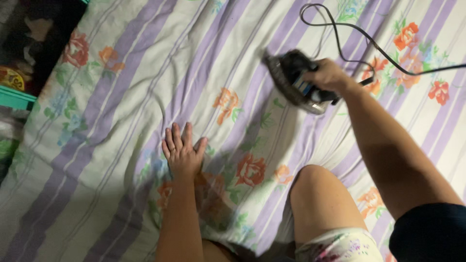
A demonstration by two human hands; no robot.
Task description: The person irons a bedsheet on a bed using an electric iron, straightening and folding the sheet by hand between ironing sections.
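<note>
A person is kneeling on a bed, working over a soft cotton sheet printed with lilac and cream stripes and orange and red flowers; the fabric is lying in shallow wrinkles.

The right hand is gripping the handle of a clothes iron, its fingers wrapped tight and clamped around it. The iron is a dark, wedge-shaped thing with a shiny metal base, somewhat blurred. It is sitting in the upper middle of the sheet, its long axis running from lower right to upper left, with the pointed nose aiming to the upper left and the heel sitting under the wrist. It is tilting, showing part of its base edge. A thin black cord is trailing from the heel, curling in a loop above the iron and then running off to the right edge.

The left hand is lying flat on the sheet, palm down, fingers stretched out and slightly apart, holding nothing, well apart from the iron.

A bare knee is resting on the sheet between the two arms, below the iron. At the far left, beyond the edge of the bed, a teal ledge is showing amid dark clutter.
</note>
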